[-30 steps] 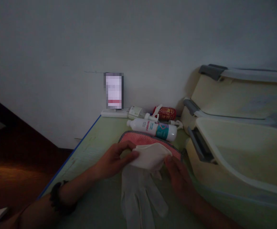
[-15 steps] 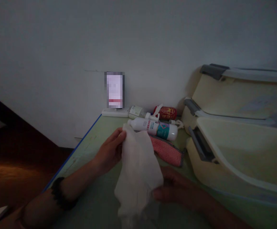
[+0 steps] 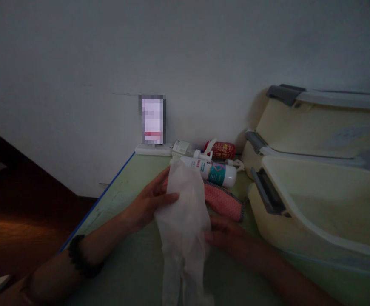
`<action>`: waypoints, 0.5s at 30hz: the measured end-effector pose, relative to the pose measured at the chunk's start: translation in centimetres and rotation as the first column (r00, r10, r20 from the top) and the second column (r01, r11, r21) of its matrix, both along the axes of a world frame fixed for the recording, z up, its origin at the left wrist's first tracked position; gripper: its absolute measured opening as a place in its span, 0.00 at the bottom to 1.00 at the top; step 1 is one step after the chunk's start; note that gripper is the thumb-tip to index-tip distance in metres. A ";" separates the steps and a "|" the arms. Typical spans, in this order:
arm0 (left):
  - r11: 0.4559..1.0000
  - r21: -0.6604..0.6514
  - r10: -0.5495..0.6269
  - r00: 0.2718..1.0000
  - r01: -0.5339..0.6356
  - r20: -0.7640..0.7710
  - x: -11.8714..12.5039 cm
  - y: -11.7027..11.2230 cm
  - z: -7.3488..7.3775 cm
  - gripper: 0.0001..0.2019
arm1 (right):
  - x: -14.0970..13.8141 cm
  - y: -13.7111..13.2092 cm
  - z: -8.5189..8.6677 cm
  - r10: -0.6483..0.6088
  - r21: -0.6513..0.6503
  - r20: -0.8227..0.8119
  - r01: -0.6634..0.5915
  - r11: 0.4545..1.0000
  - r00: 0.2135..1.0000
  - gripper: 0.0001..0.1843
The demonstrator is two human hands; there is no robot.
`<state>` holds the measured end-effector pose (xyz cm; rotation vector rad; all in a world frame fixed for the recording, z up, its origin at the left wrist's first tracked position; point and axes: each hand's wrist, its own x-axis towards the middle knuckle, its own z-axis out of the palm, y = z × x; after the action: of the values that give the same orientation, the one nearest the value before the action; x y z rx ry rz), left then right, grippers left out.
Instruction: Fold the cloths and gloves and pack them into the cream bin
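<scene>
A thin white glove (image 3: 185, 221) hangs upright above the table, its finger-like strips dangling at the bottom of the view. My left hand (image 3: 153, 197) grips its left edge, thumb across the front and fingers behind. On the right side, my right hand (image 3: 228, 238) pinches the glove lower down; some of its fingers are hidden in shadow. Behind the glove lie a pink cloth (image 3: 225, 202) with a dark patterned edge and a white bottle (image 3: 221, 175) with a teal label, both partly covered by it.
A cream storage box (image 3: 277, 231) with grey latches and a raised lid (image 3: 319, 127) stands at right. By the wall are a clear pump bottle (image 3: 183, 148), a red can (image 3: 222, 150) and a phone (image 3: 153, 119) on a white stand (image 3: 151, 150). The green table (image 3: 115, 193) has a blue left edge (image 3: 108, 187).
My left thumb has moved down and right across the glove's front. The glove has turned and spread, so two separate strips show below. My right hand has risen slightly with it.
</scene>
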<state>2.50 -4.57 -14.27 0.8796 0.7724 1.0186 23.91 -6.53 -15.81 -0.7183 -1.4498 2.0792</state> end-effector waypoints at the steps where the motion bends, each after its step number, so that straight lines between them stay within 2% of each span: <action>1: 1.000 -0.019 -0.024 1.000 0.024 0.003 0.0 0.0 -0.1 0.37 | 0.0 -0.1 0.0 0.011 0.009 -0.006 -0.011 1.000 1.000 0.13; 4: 0.996 -0.025 -0.086 0.996 0.087 0.014 0.0 0.1 -0.6 0.34 | -0.2 -0.3 -0.4 -0.023 -0.048 0.058 0.026 0.998 0.998 0.14; 6: 0.993 0.007 -0.114 0.993 0.114 0.015 0.1 0.1 -0.8 0.30 | -0.5 -0.4 -0.8 -0.127 -0.092 0.086 0.135 0.987 0.988 0.13; 9: 0.990 0.038 -0.134 0.991 0.134 0.005 0.1 0.0 -0.7 0.26 | -0.9 -0.2 -1.1 -0.295 -0.135 0.021 0.295 0.946 0.955 0.11; 12: 0.987 0.032 -0.160 0.987 0.160 -0.013 0.1 -0.1 -0.6 0.29 | -1.0 -0.1 -1.1 -0.297 -0.207 -0.063 0.278 0.938 0.953 0.17; 15: 0.981 0.022 -0.190 0.981 0.191 -0.034 0.2 -0.2 -0.8 0.29 | -1.0 -0.2 -1.1 -0.266 -0.218 -0.101 0.240 0.946 0.959 0.14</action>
<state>2.67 -4.78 -15.09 0.9743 0.6890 0.8481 22.89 -6.72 -16.93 -0.7883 -1.0244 2.0478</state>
